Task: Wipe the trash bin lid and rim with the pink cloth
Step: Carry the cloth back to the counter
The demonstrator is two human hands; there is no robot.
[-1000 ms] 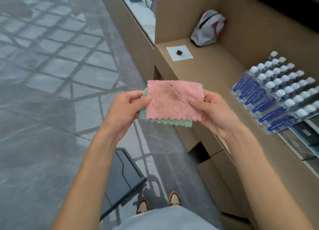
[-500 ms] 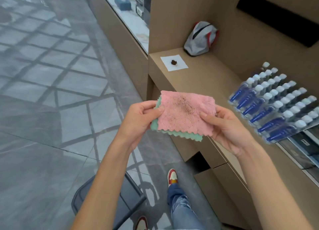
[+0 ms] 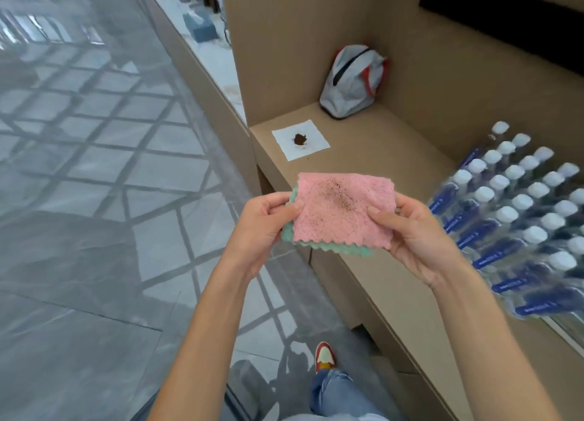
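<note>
Over a tan counter (image 3: 373,155), blue bottle labels (image 3: 493,250) blur unreadably.

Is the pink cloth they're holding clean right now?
No, the pink cloth, held by the left hand and right hand, has dark brown specks across its upper face.

Honestly nothing readable here. The water bottles (image 3: 518,218) stacked on the counter (image 3: 373,148) have blue labels with some white lettering, but it's way too blurred to make out a brand or a single word. No numbers or signs anywhere else that I can see either.
</note>
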